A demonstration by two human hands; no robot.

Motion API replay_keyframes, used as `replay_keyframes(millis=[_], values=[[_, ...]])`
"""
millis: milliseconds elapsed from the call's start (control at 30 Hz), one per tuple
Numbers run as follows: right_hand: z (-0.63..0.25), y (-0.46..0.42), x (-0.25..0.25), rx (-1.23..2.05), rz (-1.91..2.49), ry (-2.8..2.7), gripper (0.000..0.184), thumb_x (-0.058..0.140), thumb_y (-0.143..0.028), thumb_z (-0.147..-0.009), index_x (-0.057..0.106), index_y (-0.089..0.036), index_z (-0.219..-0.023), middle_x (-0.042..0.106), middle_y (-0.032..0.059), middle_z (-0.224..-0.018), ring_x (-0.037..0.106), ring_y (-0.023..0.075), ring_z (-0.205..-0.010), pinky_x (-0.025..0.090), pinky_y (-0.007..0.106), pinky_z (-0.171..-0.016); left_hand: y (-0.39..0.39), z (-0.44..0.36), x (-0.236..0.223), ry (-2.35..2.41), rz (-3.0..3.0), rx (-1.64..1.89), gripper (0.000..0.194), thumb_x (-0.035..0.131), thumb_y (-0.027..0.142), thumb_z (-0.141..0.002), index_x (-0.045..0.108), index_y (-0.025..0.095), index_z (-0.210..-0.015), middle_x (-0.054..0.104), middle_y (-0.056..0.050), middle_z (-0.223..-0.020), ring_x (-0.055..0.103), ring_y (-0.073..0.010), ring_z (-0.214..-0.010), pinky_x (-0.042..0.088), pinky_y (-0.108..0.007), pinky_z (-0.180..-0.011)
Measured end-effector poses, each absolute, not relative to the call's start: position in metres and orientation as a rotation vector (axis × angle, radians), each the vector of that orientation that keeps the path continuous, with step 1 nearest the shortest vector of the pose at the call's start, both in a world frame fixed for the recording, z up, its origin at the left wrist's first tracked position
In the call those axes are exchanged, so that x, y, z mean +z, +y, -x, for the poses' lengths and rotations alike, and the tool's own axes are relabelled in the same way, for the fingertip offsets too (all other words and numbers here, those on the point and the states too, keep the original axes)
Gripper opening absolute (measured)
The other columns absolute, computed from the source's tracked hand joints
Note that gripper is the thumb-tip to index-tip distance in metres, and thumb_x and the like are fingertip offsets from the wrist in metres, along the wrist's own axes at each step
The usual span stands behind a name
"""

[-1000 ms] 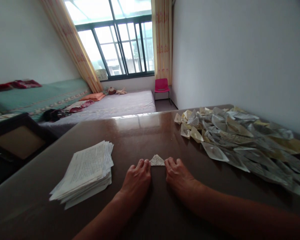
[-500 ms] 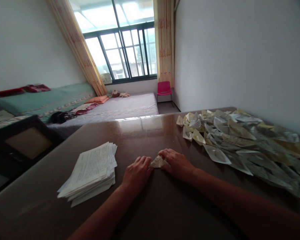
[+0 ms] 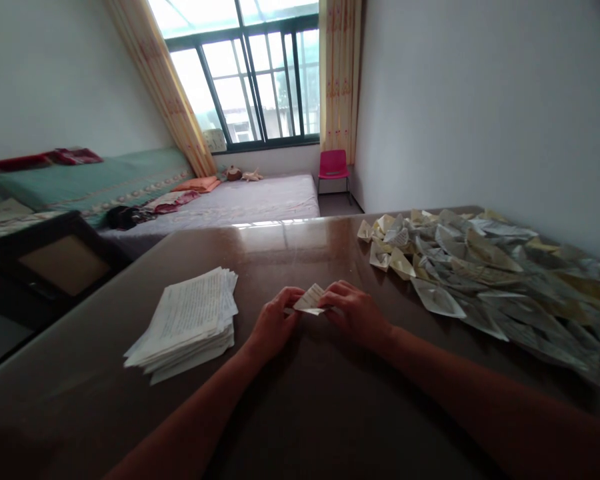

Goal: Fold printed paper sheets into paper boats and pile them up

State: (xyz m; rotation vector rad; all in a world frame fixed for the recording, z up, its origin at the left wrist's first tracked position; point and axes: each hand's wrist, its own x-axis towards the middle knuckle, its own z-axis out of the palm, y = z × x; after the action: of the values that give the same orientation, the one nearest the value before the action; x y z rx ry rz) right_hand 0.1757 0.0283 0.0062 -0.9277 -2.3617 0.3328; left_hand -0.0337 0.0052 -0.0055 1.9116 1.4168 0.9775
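Between my hands is a small piece of folded printed paper [image 3: 310, 300], roughly triangular, above the brown table [image 3: 300, 400]. My left hand [image 3: 276, 319] pinches its left corner between thumb and fingers. On the opposite side, my right hand [image 3: 356, 310] grips the right corner, its fingers bent over the edge. To the left lies a stack of printed sheets [image 3: 190, 320], slightly uneven at the edges. A heap of folded paper boats [image 3: 470, 260] spreads over the table's right side.
Past the table's far edge stand a bed [image 3: 270, 197] and a pink chair [image 3: 333, 165]. A dark cabinet [image 3: 55, 267] is at the left. A white wall [image 3: 480, 107] runs along the right, behind the boats.
The folded paper has been lifted and tilted, with its peak now pointing up and a lower edge showing. My fingers have shifted on its corners. The camera view has tipped slightly.
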Motion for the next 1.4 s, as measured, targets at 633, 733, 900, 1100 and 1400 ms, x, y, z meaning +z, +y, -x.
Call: replay_keyframes(millis=[633,733,900,1100,1400], values=[[-0.175,0.045,-0.001,1.025,0.955,-1.795,0.038,0.038,-0.048,-0.094,0.061,-0.017,-0.092,0.060,0.0011,-0.077,0.057,0.0113,-0.063,0.045,0.023,-0.059,0.006,0.034,-0.005,1.259,-1.898,1.035,0.024,0.055,0.027,-0.085,0.067,0.015,-0.101,0.069,-0.006,-0.097,0.063,-0.0177,-0.089,0.049,-0.025,-0.078],[-0.176,0.050,-0.004,1.049,0.928,-1.856,0.036,0.061,-0.046,-0.082,0.059,-0.018,-0.104,0.063,0.0007,-0.084,0.057,0.0115,-0.068,0.045,0.023,-0.062,0.003,0.032,-0.003,1.184,-1.953,1.054,0.022,0.052,0.024,-0.086,0.067,0.016,-0.100,0.066,-0.008,-0.107,0.061,-0.0192,-0.100,0.049,-0.026,-0.082],[-0.177,0.051,-0.006,1.187,0.883,-1.845,0.028,0.059,-0.043,-0.083,0.061,-0.015,-0.083,0.058,-0.0011,-0.071,0.050,0.0104,-0.065,0.040,0.022,-0.059,0.003,0.030,-0.004,1.199,-1.906,1.014,0.022,0.054,0.028,-0.087,0.065,0.015,-0.101,0.064,-0.006,-0.096,0.060,-0.0157,-0.086,0.050,-0.023,-0.073],[-0.175,0.052,-0.012,1.516,0.980,-1.624,0.030,0.058,-0.046,-0.080,0.056,-0.016,-0.082,0.049,-0.0058,-0.059,0.040,0.0074,-0.048,0.032,0.021,-0.046,0.002,0.026,0.000,1.158,-1.790,1.035,0.020,0.059,0.032,-0.084,0.064,0.013,-0.081,0.059,-0.003,-0.083,0.055,-0.0132,-0.077,0.047,-0.021,-0.064],[-0.175,0.052,-0.009,1.209,0.979,-1.710,0.027,0.055,-0.043,-0.084,0.055,-0.017,-0.081,0.052,-0.0049,-0.056,0.046,0.0088,-0.049,0.035,0.021,-0.047,0.006,0.028,-0.003,1.290,-1.823,1.056,0.021,0.061,0.033,-0.083,0.066,0.014,-0.092,0.062,-0.003,-0.083,0.056,-0.0135,-0.076,0.045,-0.019,-0.059]])
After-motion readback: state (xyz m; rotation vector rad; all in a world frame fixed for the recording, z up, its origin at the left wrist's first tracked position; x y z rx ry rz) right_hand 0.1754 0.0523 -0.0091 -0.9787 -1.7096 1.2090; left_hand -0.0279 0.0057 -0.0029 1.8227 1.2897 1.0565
